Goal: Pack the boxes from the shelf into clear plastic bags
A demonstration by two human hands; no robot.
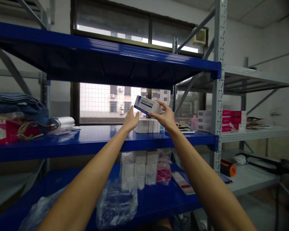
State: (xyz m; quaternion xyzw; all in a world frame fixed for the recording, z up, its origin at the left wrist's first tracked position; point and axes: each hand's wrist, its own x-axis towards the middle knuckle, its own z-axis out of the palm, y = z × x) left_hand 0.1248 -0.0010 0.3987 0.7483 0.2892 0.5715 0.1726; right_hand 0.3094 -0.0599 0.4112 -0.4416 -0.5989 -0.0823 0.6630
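Observation:
My right hand (165, 115) grips a small white carton with blue print (145, 105) at its right end, between thumb and fingers. The carton is tilted, its left end higher, above the middle blue shelf (98, 133). Close to the carton's lower left corner is my left hand (131, 120), thumb and forefinger apart; whether it touches the carton is unclear. Directly beneath the held carton, a row of white boxes (148, 126) stands on the shelf, partly hidden by my hands.
Overhead runs another blue shelf (110, 48). Folded jeans (19, 104) lie on a red box at left. On the lower shelf are plastic-wrapped white boxes (139, 168), crumpled clear plastic (117, 205) and a flat phone-like object (183, 183). A grey upright post (218, 96) stands right.

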